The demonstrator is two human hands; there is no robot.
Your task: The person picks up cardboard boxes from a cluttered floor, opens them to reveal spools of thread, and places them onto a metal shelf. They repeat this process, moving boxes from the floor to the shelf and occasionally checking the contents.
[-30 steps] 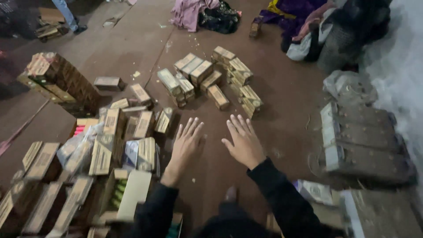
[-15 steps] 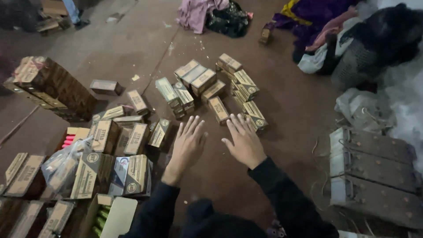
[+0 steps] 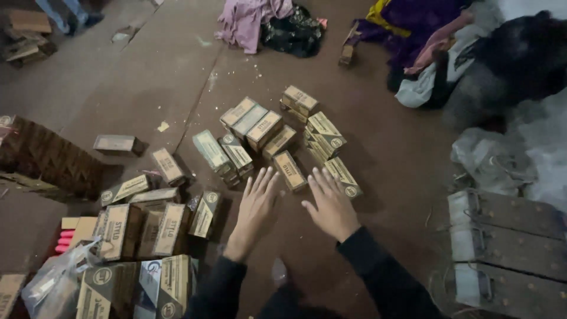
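Both my hands are stretched out flat over a brown floor, fingers spread, holding nothing. My left hand [image 3: 257, 208] hovers just below a small brown carton [image 3: 290, 170], and my right hand [image 3: 331, 202] lies beside another carton [image 3: 343, 177]. Beyond the fingertips sits a loose cluster of several small cartons [image 3: 263, 130]. Dark sleeves cover both forearms.
More cartons [image 3: 168, 227] lie heaped at the lower left with a clear plastic bag [image 3: 53, 277] and pink sticks [image 3: 64, 241]. A large brown box [image 3: 41, 153] stands at the left. Cloth piles [image 3: 251, 18] lie at the back, grey metal units [image 3: 508, 248] at the right.
The view has tilted so the carton cluster sits lower and closer to my fingertips. Both hands have reached forward toward the cartons and stay open.
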